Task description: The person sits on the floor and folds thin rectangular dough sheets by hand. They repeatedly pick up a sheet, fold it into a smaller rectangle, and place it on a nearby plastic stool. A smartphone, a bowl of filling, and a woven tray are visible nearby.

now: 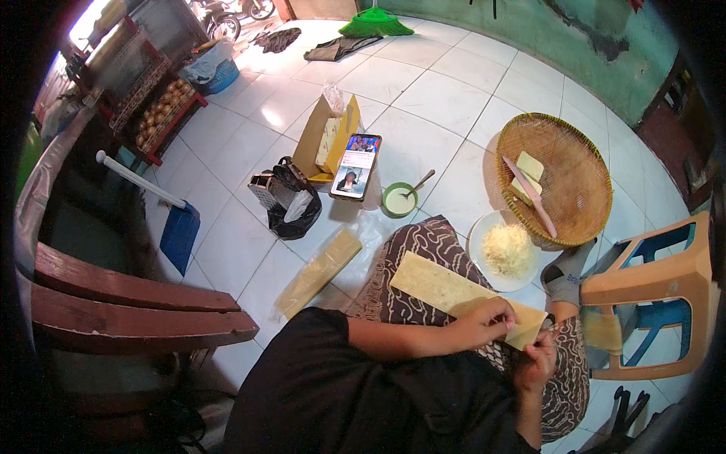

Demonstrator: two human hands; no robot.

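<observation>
So the flat yellowish strip is lying across the person's lap, over the brown patterned cloth, and both hands are working at its right-hand end. The right hand is pinching the end corner between thumb and fingers. The left hand is resting over the strip just beside it, fingers curling in toward the thumb, but I honestly can't tell if they're gripping anything. Right past the lap, a white plate is holding a heap of pale shreds, and off to the left more strips are lying in clear plastic. A bit further out, a small green bowl is holding white stuff and a spoon, while a pink knife is lying across pale yellow blocks in a round woven tray. Beyond the bowl, a lit phone is standing by an open yellow box. Way back, a green broom is touching the tiles.
</observation>
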